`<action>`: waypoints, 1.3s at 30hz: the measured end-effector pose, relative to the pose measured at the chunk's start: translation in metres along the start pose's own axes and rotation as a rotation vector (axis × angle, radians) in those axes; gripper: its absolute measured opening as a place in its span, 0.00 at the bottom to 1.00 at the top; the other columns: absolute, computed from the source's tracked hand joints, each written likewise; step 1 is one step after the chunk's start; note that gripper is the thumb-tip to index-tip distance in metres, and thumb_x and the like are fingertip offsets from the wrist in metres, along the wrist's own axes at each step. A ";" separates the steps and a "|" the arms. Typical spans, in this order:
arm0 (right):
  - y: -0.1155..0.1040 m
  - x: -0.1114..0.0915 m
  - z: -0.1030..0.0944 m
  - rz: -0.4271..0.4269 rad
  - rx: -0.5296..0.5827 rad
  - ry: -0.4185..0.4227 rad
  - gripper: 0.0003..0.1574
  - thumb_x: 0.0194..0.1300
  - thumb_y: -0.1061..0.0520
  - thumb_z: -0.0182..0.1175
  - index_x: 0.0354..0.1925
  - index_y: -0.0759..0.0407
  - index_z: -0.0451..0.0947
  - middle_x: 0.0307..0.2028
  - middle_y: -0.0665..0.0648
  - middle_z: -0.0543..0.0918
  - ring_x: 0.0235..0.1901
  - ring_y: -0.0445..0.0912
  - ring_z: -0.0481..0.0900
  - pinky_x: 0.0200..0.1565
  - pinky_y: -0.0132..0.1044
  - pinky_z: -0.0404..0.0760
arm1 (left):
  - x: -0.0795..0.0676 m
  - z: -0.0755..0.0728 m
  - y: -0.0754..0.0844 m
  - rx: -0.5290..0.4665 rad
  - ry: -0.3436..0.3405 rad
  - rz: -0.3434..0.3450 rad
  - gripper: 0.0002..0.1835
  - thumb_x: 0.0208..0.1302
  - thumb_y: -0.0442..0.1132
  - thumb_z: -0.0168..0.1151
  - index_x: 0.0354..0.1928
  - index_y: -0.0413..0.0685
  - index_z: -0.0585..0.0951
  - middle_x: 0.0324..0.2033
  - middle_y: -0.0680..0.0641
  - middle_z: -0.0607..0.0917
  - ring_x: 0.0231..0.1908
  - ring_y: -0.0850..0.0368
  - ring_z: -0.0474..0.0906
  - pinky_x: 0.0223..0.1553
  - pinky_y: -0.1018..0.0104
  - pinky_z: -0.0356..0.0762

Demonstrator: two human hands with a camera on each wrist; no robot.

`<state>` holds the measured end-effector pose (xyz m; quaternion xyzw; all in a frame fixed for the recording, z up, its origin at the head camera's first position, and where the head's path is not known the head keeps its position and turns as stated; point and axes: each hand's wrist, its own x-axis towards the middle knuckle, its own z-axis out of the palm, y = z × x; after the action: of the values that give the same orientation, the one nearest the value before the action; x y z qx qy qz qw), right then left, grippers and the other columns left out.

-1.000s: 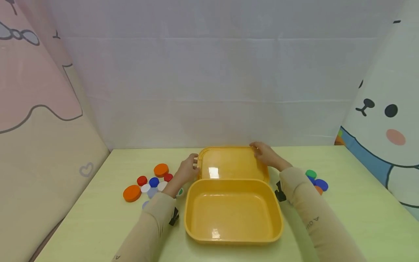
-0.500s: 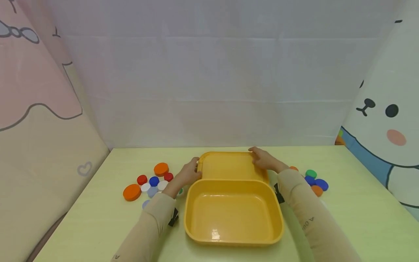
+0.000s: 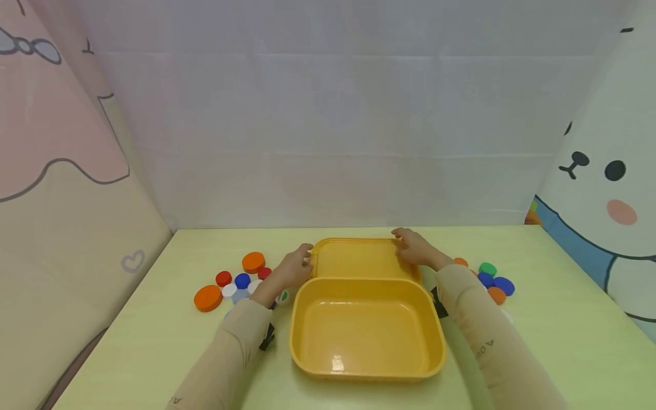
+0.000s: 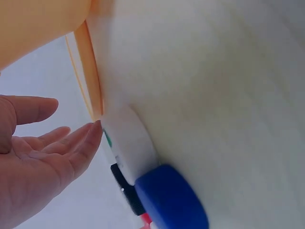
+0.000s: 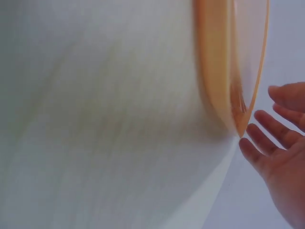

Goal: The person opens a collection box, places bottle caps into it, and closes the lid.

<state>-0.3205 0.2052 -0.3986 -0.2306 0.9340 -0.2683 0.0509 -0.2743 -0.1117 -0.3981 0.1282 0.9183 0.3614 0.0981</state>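
A yellow tray-like lid (image 3: pixel 359 259) lies on the table behind a deeper yellow box (image 3: pixel 366 336), whose inside shows nothing in it. My left hand (image 3: pixel 294 267) is at the lid's left edge, its fingers loosely extended and the thumb apart in the left wrist view. At the lid's right end is my right hand (image 3: pixel 416 249); the right wrist view shows its fingers spread beside the lid's rim (image 5: pixel 252 95). Neither hand grips the lid; fingertips are close to its edge, and whether they touch cannot be told. The box hides the lid's near part.
Left of the box lie several round bottle caps, among them an orange cap (image 3: pixel 208 298), a blue cap (image 3: pixel 242 281) and a white cap with a green mark (image 3: pixel 282 297). More caps, including a green cap (image 3: pixel 487 269), lie right, partly behind the right sleeve (image 3: pixel 487 324).
The lid's far edge has come down and nearer, so it lies lower behind the box. Both hands went down with it, and the left fingers have since loosened from its edge.
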 end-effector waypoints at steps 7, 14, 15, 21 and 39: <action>-0.003 -0.010 -0.011 -0.018 -0.002 0.143 0.24 0.64 0.67 0.47 0.58 0.73 0.63 0.54 0.72 0.70 0.53 0.64 0.68 0.53 0.58 0.68 | -0.001 -0.013 0.009 0.038 -0.001 0.056 0.22 0.66 0.34 0.47 0.61 0.36 0.63 0.56 0.34 0.73 0.54 0.41 0.73 0.54 0.51 0.71; -0.005 -0.023 -0.028 -0.002 -0.052 0.205 0.21 0.63 0.66 0.46 0.55 0.71 0.67 0.49 0.72 0.75 0.49 0.62 0.72 0.50 0.57 0.71 | -0.005 -0.028 0.023 0.136 0.009 0.144 0.15 0.65 0.37 0.49 0.52 0.39 0.74 0.47 0.39 0.80 0.47 0.44 0.77 0.49 0.55 0.76; -0.005 -0.026 -0.031 0.002 -0.060 0.210 0.21 0.63 0.66 0.46 0.54 0.71 0.68 0.48 0.71 0.75 0.49 0.62 0.73 0.50 0.57 0.71 | -0.005 -0.030 0.026 0.148 0.006 0.151 0.15 0.65 0.37 0.50 0.51 0.40 0.75 0.46 0.40 0.80 0.47 0.45 0.78 0.49 0.56 0.76; -0.003 -0.045 -0.040 0.002 -0.155 0.225 0.19 0.62 0.64 0.49 0.51 0.71 0.71 0.46 0.70 0.77 0.45 0.61 0.75 0.48 0.55 0.74 | -0.017 -0.038 0.038 0.190 -0.018 0.159 0.13 0.65 0.40 0.51 0.47 0.42 0.78 0.42 0.45 0.82 0.44 0.50 0.78 0.47 0.58 0.77; 0.018 -0.088 -0.051 0.158 -0.358 0.165 0.22 0.59 0.59 0.54 0.49 0.72 0.71 0.44 0.71 0.77 0.43 0.62 0.74 0.44 0.56 0.75 | -0.083 -0.005 0.044 0.437 0.130 0.005 0.24 0.64 0.46 0.54 0.56 0.37 0.70 0.46 0.39 0.80 0.42 0.46 0.79 0.44 0.55 0.78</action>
<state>-0.2611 0.2833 -0.3672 -0.1394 0.9829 -0.1113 -0.0465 -0.1899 -0.1092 -0.3568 0.1250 0.9789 0.1614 0.0077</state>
